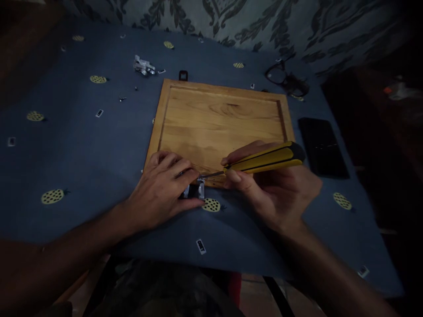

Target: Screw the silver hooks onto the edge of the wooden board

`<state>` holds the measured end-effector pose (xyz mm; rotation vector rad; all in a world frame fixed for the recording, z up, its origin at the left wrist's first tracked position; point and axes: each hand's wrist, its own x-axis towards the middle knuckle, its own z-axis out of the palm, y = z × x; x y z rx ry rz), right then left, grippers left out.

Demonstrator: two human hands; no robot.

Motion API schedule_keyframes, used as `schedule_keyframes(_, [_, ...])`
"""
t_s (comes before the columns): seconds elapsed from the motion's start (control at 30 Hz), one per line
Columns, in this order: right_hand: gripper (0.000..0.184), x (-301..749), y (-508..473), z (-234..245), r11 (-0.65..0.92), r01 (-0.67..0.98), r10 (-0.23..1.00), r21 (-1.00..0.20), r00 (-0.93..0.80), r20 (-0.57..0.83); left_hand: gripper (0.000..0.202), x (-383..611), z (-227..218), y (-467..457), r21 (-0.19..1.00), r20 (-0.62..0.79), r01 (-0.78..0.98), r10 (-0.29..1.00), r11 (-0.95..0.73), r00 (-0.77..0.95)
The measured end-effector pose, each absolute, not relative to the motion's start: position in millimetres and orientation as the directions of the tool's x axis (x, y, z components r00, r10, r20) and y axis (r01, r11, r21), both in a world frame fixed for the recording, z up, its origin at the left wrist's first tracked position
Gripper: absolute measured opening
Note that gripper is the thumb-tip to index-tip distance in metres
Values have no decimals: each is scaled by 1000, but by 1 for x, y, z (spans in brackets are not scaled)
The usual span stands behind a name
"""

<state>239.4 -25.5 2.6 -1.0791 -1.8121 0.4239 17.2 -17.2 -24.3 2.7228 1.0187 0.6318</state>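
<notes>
A wooden board [214, 119] with a raised frame, like a cabinet door, lies flat on the table. At its near edge sits a silver metal hinge [201, 188], partly covered by my left hand [165, 187]. The fingers and thumb of that hand close around the hinge and press it against the board. My right hand [274, 189] is wrapped round a yellow and black screwdriver [264, 159], tilted low over the board. Its shaft points left and its tip meets the hinge. Exactly where the tip sits is too small to make out.
On the blue patterned tablecloth [82, 154], a second silver hinge [144, 66] lies far left, with small screws [122, 99] nearer. A small black square piece [183, 75] is behind the board. Glasses [287, 79] and a black phone [323, 147] lie to the right.
</notes>
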Motion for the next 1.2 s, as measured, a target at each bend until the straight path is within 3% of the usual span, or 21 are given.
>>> schedule_keyframes(0.27, [24, 230, -26, 4, 357, 317, 933, -878, -70, 354, 43, 18, -25, -16, 292, 339, 589, 658, -753, 673])
schedule_keyframes(0.57, [23, 231, -30, 11, 285, 243, 958, -927, -97, 269, 39, 19, -27, -17, 287, 361, 596, 661, -750, 657])
schedule_keyframes(0.73, [18, 236, -25, 10, 423, 276, 904, -863, -196, 380, 39, 18, -28, -18, 291, 356, 598, 664, -747, 657])
schedule_keyframes(0.93, [18, 231, -26, 2, 513, 396, 854, -762, -147, 499, 38, 18, -26, -17, 279, 335, 606, 667, -745, 666])
schedule_keyframes(1.2, [17, 225, -30, -5, 600, 387, 789, -700, -148, 596, 39, 18, -25, -17, 259, 333, 605, 657, -753, 676])
